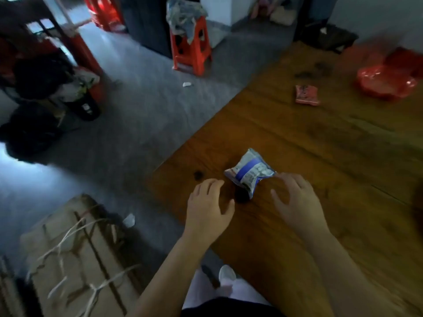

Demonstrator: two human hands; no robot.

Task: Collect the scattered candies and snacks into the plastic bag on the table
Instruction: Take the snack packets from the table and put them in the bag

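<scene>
A silver and blue snack packet (249, 173) lies on the wooden table (309, 152) near its left corner. My left hand (207, 209) hovers just left of the packet with relaxed fingers and holds nothing. My right hand (297, 202) is just right of it, fingers spread, its fingertips close to the packet's right edge; the frame does not show whether they touch. A small red snack packet (307, 95) lies farther back. The red plastic bag (386, 80) sits at the table's far right, blurred.
The table's left edge runs diagonally, with grey floor beyond it. A red plastic stool (192, 49) with cloth on top stands on the floor behind. A cardboard box (75, 255) lies at lower left, and dark bags (39, 88) sit at far left.
</scene>
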